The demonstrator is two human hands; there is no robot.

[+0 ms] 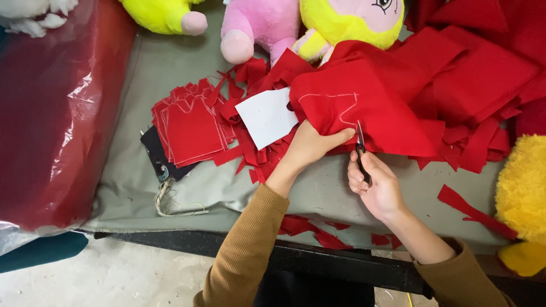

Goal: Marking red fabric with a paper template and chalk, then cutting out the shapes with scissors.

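My left hand (310, 146) grips the lower edge of a red felt piece (364, 108) marked with a white chalk outline. My right hand (375, 185) holds small black scissors (360, 149), whose blades point up into the felt's edge beside the chalk line. A white paper template (267, 116) lies just left of the held felt, on red scraps. A stack of cut red shapes (190, 128) with chalk outlines rests further left on the grey cloth-covered table (165, 74).
More red felt (483, 68) is heaped at the right. Plush toys sit at the back: yellow (165, 14), pink (259, 25), yellow-headed (352, 20), and a yellow one (523, 193) at right. A plastic-wrapped red roll (51, 113) lies left. Red scraps (318, 230) litter the table's front edge.
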